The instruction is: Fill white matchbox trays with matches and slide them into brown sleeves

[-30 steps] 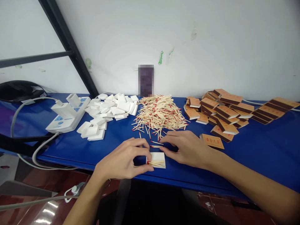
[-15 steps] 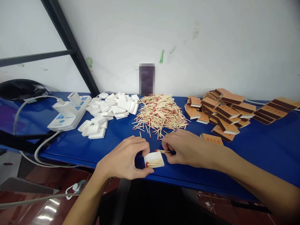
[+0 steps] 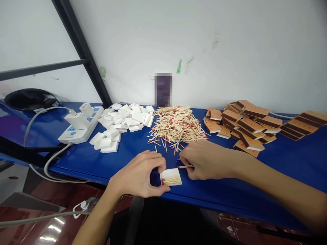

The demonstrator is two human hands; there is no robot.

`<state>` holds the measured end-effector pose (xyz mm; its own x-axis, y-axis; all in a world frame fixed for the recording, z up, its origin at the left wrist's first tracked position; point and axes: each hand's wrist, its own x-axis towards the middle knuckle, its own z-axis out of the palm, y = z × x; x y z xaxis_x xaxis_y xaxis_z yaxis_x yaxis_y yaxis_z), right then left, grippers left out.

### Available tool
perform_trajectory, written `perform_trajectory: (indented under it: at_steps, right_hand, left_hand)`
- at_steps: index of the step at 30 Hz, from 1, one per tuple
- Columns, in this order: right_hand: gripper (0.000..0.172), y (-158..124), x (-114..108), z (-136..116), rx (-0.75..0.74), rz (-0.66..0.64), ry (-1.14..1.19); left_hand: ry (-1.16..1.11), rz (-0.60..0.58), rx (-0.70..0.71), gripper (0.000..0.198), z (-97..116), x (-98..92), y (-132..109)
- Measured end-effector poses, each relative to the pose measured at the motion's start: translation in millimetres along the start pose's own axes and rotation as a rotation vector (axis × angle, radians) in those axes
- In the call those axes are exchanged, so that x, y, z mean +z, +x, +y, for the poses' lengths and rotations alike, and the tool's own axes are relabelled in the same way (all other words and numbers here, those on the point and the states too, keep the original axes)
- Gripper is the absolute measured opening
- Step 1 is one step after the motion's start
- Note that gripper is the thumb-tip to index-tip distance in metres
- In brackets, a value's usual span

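My left hand is closed around a small white matchbox tray, thumb on its near side and forefinger at its far side. Several red-tipped matches lie in the tray, heads toward the left. Just right of the tray, my right hand pinches a match whose red head points left, close to the tray's far right corner. Behind both hands rises a large heap of loose matches, with a few strays at its front.
White matchbox trays lie piled at the left back, beside a power strip with chargers and cables. Orange matchbox sleeves are heaped at the right, with a row of them farther right. A blurred dark object leans on the wall.
The right hand, with its match, has drawn slightly to the right, away from the tray. The left hand still holds the tray. The whole view has shifted a little.
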<state>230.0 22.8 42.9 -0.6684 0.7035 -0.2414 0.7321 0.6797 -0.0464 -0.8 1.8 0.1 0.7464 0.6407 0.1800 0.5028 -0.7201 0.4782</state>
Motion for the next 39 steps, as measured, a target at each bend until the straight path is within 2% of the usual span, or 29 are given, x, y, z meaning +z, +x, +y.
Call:
perform_trajectory:
  at_steps: [4,8,12,15,18,24,27,30,33,36,39]
  right_hand:
    - [0.008,-4,-3,2,0.020,0.051,0.058]
    - [0.005,-7,-8,-9,-0.019,0.115,0.130]
    - [0.009,-3,-11,-27,-0.106,0.054,0.130]
    - [0.013,1,-10,-34,-0.102,0.011,0.136]
    - [0.014,2,-8,-34,-0.073,0.001,0.149]
    - [0.019,3,-2,-29,-0.104,-0.006,0.264]
    - [0.013,-1,-4,-21,-0.132,0.029,0.362]
    - [0.010,-12,-8,-3,-0.127,0.105,0.400]
    - [0.021,-27,-13,22,-0.045,0.116,0.370]
    - [0.039,-39,-13,42,0.021,0.020,0.383]
    - [0.043,-46,-9,52,0.048,-0.007,0.418]
  left_hand:
    - [-0.002,0.003,-0.016,0.035,1,-0.3,0]
    - [-0.007,0.015,-0.029,0.037,0,-0.2,-1]
    - [-0.030,0.038,-0.015,0.039,-1,0.9,0]
    - [-0.035,0.044,0.014,0.035,-3,1.6,0]
    - [-0.017,0.025,0.034,0.029,-4,1.7,0]
    - [-0.016,-0.004,0.034,0.024,-4,0.9,0]
    - [-0.022,-0.005,0.028,0.020,-3,0.2,0]
    - [-0.023,0.005,0.024,0.018,-2,-0.8,0]
    - [-0.031,0.007,0.027,0.017,-1,-1.5,0]
    - [-0.036,0.004,0.030,0.018,-1,-0.7,0]
    - [-0.036,0.002,0.033,0.019,-2,0.7,0]
